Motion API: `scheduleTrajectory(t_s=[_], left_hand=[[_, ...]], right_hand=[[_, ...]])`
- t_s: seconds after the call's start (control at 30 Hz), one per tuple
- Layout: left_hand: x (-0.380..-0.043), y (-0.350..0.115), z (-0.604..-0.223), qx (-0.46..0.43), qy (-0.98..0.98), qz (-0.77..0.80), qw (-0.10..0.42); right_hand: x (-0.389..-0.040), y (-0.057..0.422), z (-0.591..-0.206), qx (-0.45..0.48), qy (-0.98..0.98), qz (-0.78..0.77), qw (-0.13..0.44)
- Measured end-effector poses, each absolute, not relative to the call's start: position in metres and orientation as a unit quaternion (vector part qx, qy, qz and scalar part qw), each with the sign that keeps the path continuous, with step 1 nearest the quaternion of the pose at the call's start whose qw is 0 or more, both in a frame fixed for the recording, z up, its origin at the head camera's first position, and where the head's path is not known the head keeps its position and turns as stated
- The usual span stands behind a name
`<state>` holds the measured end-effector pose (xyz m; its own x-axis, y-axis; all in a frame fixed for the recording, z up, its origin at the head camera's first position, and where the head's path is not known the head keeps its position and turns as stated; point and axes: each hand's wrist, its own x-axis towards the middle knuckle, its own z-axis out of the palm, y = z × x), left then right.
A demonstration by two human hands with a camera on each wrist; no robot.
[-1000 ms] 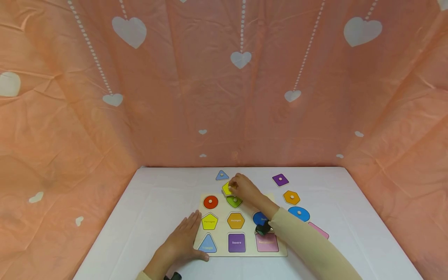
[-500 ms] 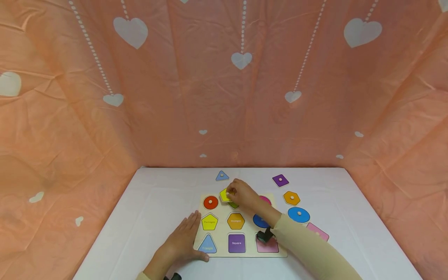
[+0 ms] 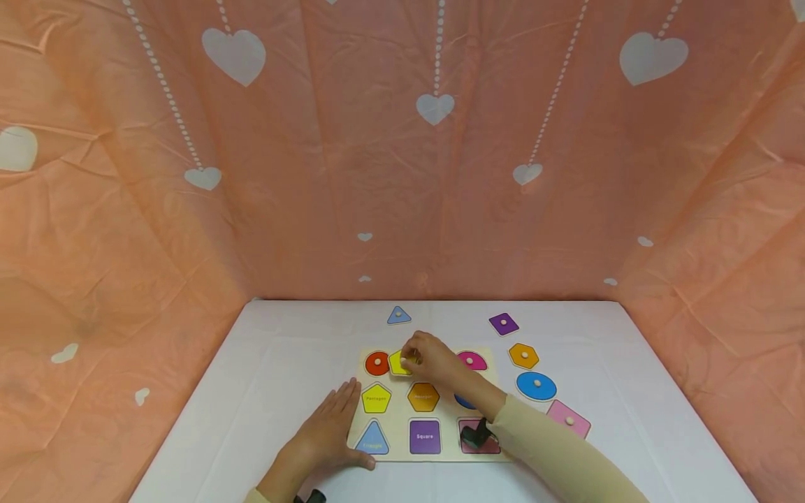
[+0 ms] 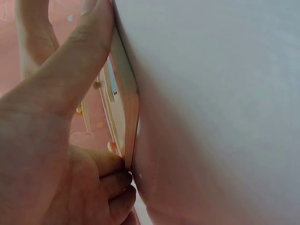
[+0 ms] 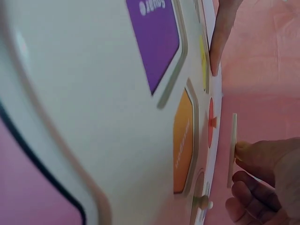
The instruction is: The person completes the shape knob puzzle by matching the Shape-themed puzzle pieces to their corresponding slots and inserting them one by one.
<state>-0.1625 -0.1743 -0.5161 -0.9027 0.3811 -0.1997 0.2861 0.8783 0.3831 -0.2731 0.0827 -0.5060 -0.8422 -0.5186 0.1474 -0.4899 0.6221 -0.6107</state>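
My right hand [image 3: 434, 360] pinches a yellow pentagon puzzle piece [image 3: 395, 363] by its knob, over the top row of a wooden shape board [image 3: 400, 419]. In the right wrist view the piece [image 5: 232, 152] appears edge-on, raised off the board. A green piece, seen in that row earlier, is hidden beneath. My left hand [image 3: 328, 429] rests against the board's left edge with its fingers extended; its thumb lies at the front corner. The left wrist view shows thumb and fingers touching the board's edge [image 4: 131, 112]. The yellow Pentagon recess [image 3: 376, 399] is uncovered.
A red circle [image 3: 377, 363] and magenta piece [image 3: 472, 360] sit in the board. Around it lie a blue triangle [image 3: 399, 316], purple square [image 3: 504, 323], orange hexagon [image 3: 524, 356], blue oval [image 3: 537, 385] and pink rectangle [image 3: 569, 420]. A pink curtain [image 3: 434, 209] hangs behind the white table.
The right hand has carried the yellow pentagon from behind the board toward the front and slightly left, over the top row. My left hand has stayed in place.
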Motion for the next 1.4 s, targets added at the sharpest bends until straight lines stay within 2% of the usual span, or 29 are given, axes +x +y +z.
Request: scheduleTrajectory(t_s=[0.83, 1.4], left_hand=[[-0.163, -0.175, -0.518, 0.180, 0.957, 0.180, 0.139], [-0.164, -0.175, -0.515, 0.177, 0.959, 0.168, 0.142]], right_hand=[[-0.248, 0.064, -0.509, -0.304, 0.898, -0.310, 0.066], [-0.236, 0.050, -0.516, -0.325, 0.896, -0.293, 0.070]])
